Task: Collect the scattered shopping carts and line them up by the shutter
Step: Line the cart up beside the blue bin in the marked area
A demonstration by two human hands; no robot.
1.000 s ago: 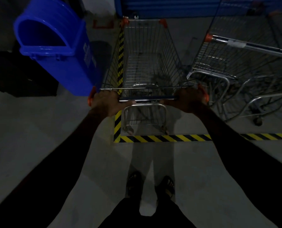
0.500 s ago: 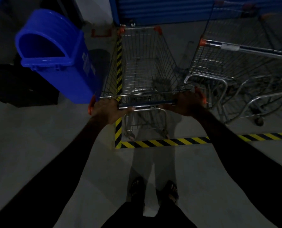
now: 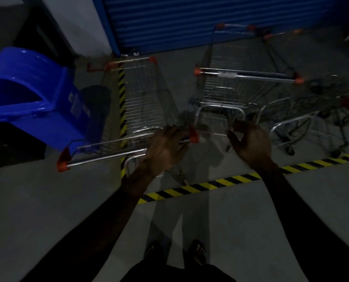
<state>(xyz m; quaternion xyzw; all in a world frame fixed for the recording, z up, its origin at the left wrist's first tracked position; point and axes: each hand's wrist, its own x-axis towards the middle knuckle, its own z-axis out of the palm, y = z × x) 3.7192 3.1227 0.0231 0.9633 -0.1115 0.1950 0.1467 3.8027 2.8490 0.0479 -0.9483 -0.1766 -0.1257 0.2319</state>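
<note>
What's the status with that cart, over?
Left hand on the cart handle, right hand open and off it. Cart nose near the shutter. Blue bin close on its left, second cart on its right.

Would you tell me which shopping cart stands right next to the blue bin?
The leftmost wire shopping cart, whose handle the left hand touches; the blue plastic bin flanks it.

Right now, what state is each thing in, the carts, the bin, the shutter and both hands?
Near cart: parked nose-first at the shutter, empty.
Second cart: parked beside it, empty.
Shutter: rolled down.
Blue bin: upright, its flap opening dark.
Left hand: resting on the near cart's handle.
Right hand: open, off the handle.
</note>
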